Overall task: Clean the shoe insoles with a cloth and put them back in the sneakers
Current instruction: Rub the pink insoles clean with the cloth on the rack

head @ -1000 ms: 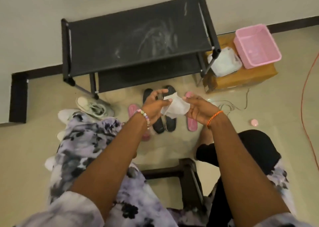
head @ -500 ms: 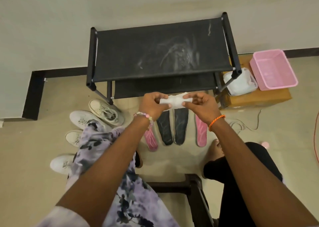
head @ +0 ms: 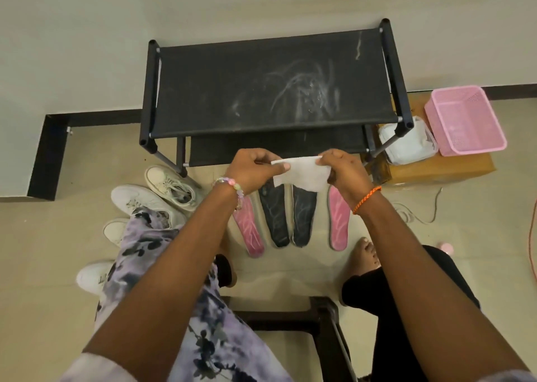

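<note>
White cloth (head: 300,173), now unfolded flat, is pinched taut between left hand (head: 255,168) and right hand (head: 343,169); four insoles (head: 274,216) lie below them on the floor, unwiped.

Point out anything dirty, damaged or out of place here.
The shoe rack's black top shelf carries whitish, dusty scuff smears right of centre. The four insoles lie neatly side by side on the floor; nothing looks spilled or broken.
</note>
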